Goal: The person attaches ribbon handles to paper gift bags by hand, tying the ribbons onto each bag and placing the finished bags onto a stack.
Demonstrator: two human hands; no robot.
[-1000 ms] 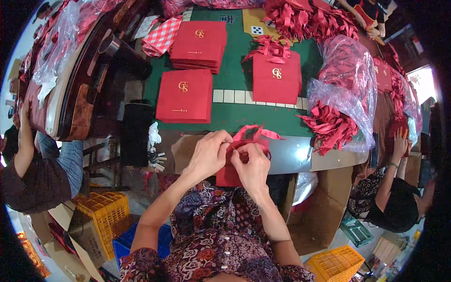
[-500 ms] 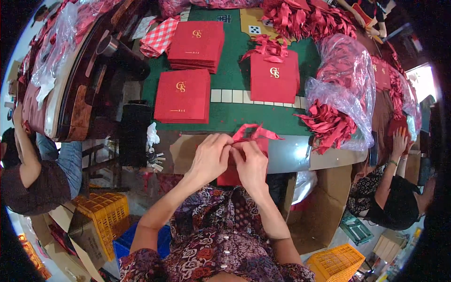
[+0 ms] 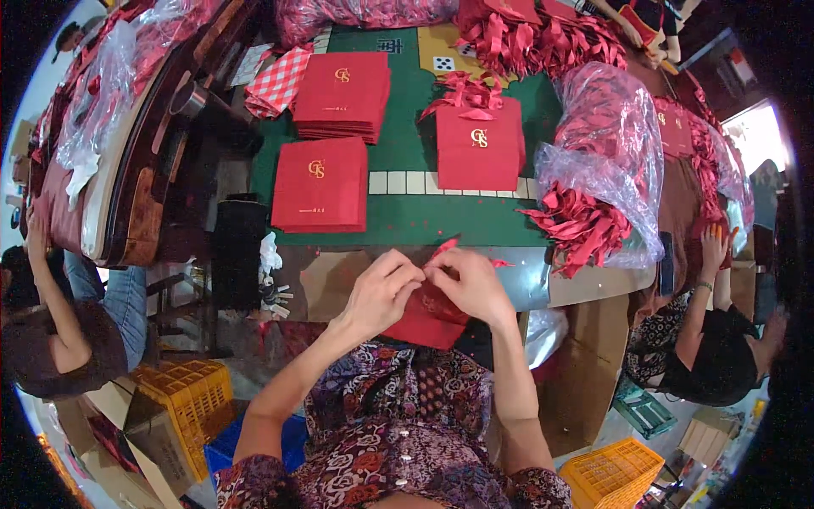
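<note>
My left hand point(image 3: 386, 288) and my right hand point(image 3: 469, 284) meet at the table's front edge, both closed in a pinch with fingertips almost touching. A red gift bag point(image 3: 432, 329) hangs tilted beneath them, gripped near its top edge. Red ribbon point(image 3: 445, 248) sticks out beyond the fingers; its exact hold is hidden by them. Farther off on the green tabletop lies a flat red bag stack point(image 3: 479, 153) with ribbon handles point(image 3: 466, 93) on top. To the left sit two more stacks, a nearer one point(image 3: 318, 187) and a thicker farther one point(image 3: 339, 97).
A clear plastic bag point(image 3: 606, 144) spilling red ribbons point(image 3: 581, 225) lies right of the stacks. A red checked cloth point(image 3: 280, 81) is at the far left. An open cardboard box point(image 3: 585, 365) stands below the right edge. Other people work at both sides.
The gift bag has tilted, its lower end swinging toward me. My right hand has moved slightly right and turned. The view has shifted a little; the stacks are as before.
</note>
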